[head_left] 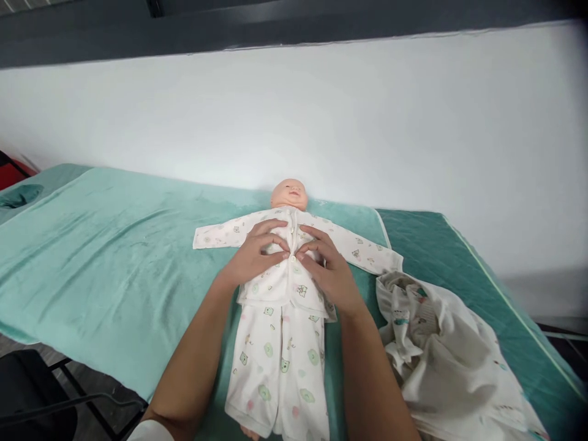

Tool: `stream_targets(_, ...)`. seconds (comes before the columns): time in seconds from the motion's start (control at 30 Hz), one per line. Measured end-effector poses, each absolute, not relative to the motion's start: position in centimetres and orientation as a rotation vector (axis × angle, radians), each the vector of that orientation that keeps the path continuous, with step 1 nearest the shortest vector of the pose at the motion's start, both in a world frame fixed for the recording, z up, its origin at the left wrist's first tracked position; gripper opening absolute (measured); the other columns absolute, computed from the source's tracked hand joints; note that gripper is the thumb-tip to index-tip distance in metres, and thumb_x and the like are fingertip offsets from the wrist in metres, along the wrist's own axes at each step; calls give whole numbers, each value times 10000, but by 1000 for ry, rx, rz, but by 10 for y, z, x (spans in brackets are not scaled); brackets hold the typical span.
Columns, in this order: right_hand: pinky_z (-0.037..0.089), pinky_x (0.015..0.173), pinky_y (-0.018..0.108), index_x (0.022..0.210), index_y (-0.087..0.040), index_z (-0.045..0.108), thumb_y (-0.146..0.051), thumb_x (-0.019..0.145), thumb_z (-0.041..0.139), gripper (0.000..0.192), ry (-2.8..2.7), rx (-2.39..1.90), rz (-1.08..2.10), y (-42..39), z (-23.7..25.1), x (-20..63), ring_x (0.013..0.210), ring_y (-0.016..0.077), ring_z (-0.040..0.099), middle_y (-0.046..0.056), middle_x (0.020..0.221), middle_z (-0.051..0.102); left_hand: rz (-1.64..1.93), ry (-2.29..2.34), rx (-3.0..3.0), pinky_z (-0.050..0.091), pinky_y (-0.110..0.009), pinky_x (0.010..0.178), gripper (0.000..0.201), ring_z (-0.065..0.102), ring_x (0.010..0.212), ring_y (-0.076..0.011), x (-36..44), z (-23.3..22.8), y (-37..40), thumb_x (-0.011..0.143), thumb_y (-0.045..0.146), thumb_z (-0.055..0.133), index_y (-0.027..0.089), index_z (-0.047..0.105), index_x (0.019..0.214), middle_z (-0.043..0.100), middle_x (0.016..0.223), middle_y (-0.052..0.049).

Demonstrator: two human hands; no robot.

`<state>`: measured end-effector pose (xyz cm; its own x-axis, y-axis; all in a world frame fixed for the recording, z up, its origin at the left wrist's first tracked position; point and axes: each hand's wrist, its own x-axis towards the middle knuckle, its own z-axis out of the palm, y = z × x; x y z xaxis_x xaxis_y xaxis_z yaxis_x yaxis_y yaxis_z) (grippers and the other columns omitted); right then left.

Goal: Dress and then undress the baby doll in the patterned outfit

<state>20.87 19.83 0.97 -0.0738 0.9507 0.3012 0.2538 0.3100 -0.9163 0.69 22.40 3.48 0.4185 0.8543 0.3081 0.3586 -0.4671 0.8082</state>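
The doll (pixel 288 195) lay on its back on the bed (pixel 114 257), on a green towel. Its head was at the far end, next to the white wall (pixel 367 122). Its legs came toward the person. So the doll's long way ran from far to near, right down the middle between the two arms.

The doll wore a white shirt (pixel 280 278) and white pants (pixel 278 367) with small green and pink pictures. The shirt sleeves stuck out flat to each side.

Both hands were on the doll's chest, just past the wrists and a bit up from them. The left hand (pixel 252 254) pinched the left side of the shirt front. The right hand (pixel 328 269) pinched the right side. The fingertips almost met in the middle, at the row of little buttons (pixel 292 245). Both hands were just as near to the buttons, one on each side. The fingers were bent and gripping the cloth, not spread loose.

A pile of white cloth (pixel 441 355) lay on the bed to the right, just beside the right arm.

There were no words or labels to read on the clothes. The pictures on them were too small to make out.
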Motion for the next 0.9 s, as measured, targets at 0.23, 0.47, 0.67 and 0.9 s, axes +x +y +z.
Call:
stream_targets(0.23, 306, 1193, 510, 877, -302, 696, -425, 901, 669, 129, -1657, -1140, 865, 199, 8, 212, 1479, 269, 343, -22, 1547, 453, 878, 959, 2088, 472, -431, 1122, 141, 348, 1495, -282, 4, 40, 224, 900, 389, 671, 275, 751, 912, 480, 1537, -25)
stream_targets(0.47, 217, 1248, 532, 873, -305, 692, -411, 912, 658, 118, -1731, -1085, 864, 199, 11, 212, 1523, 245, 255, -35, 1543, 463, 917, 965, 2069, 381, -459, 1201, 128, 378, 1476, -267, 9, 37, 224, 887, 354, 689, 247, 734, 831, 512, 1508, -32)
stream_targets(0.67, 209, 1260, 524, 902, -322, 710, -413, 934, 638, 120, -1721, -1042, 889, 200, 9, 214, 1534, 233, 240, -58, 1550, 457, 903, 926, 2035, 437, -439, 1150, 130, 375, 1479, -261, 6, 37, 225, 887, 328, 687, 231, 698, 801, 492, 1519, -39)
stream_targets(0.9, 217, 1257, 537, 847, -316, 721, -441, 906, 671, 147, -1702, -1058, 929, 200, 8, 214, 1539, 261, 229, -65, 1557, 448, 852, 939, 2067, 483, -469, 1111, 88, 337, 1505, -298, 2, 40, 225, 878, 306, 681, 245, 733, 840, 466, 1553, -31)
